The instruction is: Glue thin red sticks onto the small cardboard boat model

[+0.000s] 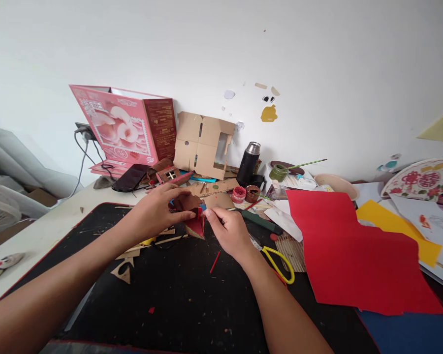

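My left hand [157, 211] is closed on a small brown and red cardboard model [195, 226], thumb across its upper side. From the right, my right hand [229, 228] pinches a small blue piece [203, 207] against the model's edge; its exact kind is too small to tell. The fingers cover much of the model. Below the hands, a thin red strip [214, 262] lies on the black mat [177, 305]. Scissors with yellow handles [280, 265] rest beside my right forearm.
Red paper [362, 255] covers the right side. Behind the hands stand a cardboard panel [206, 142], a black thermos [248, 164], and red [238, 194] and green [278, 172] paint jars. A pink box [121, 123] and phone [131, 178] are at left. Cardboard scraps [123, 273] lie on the mat.
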Demonstrator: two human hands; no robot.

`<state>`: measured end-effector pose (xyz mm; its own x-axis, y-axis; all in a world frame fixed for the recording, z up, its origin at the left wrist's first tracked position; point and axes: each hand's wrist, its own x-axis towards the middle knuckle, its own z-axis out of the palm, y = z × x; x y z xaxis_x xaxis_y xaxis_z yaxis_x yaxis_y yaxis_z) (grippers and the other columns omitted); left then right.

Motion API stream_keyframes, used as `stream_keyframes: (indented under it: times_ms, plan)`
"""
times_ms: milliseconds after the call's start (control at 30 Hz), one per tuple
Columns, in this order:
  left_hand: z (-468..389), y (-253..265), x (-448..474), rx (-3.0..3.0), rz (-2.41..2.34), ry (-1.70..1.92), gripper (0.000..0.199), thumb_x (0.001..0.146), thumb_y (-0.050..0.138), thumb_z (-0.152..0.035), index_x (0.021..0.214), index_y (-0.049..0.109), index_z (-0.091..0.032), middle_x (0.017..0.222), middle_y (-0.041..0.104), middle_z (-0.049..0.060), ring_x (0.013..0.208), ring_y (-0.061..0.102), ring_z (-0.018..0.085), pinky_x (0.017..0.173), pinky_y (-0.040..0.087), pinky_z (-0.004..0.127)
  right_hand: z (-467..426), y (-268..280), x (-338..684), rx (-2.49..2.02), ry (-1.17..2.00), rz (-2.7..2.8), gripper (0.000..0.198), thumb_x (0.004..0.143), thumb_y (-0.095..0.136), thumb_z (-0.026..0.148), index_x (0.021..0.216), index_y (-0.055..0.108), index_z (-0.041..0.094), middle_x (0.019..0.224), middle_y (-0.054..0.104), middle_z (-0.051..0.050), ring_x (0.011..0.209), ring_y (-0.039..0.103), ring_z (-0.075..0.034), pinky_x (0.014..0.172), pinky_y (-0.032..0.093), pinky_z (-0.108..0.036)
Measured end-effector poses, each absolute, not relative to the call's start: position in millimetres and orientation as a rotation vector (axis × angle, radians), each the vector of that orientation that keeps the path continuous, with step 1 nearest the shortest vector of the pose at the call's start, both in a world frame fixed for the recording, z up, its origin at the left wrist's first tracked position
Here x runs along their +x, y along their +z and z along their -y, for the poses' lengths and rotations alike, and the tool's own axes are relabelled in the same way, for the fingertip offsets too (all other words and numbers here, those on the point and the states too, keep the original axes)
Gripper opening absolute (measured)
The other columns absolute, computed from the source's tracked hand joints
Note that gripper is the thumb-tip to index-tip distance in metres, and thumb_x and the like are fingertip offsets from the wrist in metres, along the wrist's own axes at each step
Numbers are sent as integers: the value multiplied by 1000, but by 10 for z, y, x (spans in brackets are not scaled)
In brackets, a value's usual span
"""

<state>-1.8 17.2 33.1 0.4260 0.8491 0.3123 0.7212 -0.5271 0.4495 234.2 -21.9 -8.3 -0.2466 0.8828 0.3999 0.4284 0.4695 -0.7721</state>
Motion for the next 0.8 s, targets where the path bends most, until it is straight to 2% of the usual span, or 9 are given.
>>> stream_keyframes:
  times_ms: [133,333,467,600,733,800]
  plan:
    - [-177,308,-12,2460,-1393,738,70,91,63,-77,130,75,-20,138,72,16,125,67,36,117,48,48,228,-77,2336,-1099,653,1857,45,111,50,41,70,50,21,64,50,3,62,44,-14,61,28,-30]
    - [-181,315,0,2435,-1407,713,74,90,62,-80,132,76,-20,131,75,15,115,70,35,112,51,46,230,-78,2345,-1085,685,1837,45,110,50,41,70,51,21,65,51,3,62,45,-14,61,29,-29]
    - [-187,324,-3,2369,-1408,704,77,87,63,-82,133,75,-22,127,77,13,110,72,34,109,54,44,221,-83,2342,-1081,692,1825,45,111,50,41,72,59,20,66,56,2,64,50,-15,62,30,-29]
    - [-196,322,-9,2291,-1410,713,78,83,66,-83,132,76,-23,132,76,13,115,71,35,104,57,43,222,-93,2339,-1062,729,1792,41,110,51,43,85,74,20,68,61,0,67,55,-16,64,36,-28]
    - [-199,304,-9,2178,-1365,701,74,82,69,-80,129,76,-24,130,78,11,115,72,34,96,61,42,218,-114,2356,-1039,800,1642,47,110,51,52,92,78,19,60,53,2,58,49,-16,58,35,-28]
    - [-196,297,-6,2148,-1332,690,71,82,71,-77,129,75,-23,130,78,11,118,72,34,99,59,43,208,-117,2366,-1020,862,1564,50,109,51,57,94,78,18,57,49,3,54,45,-14,55,34,-28]
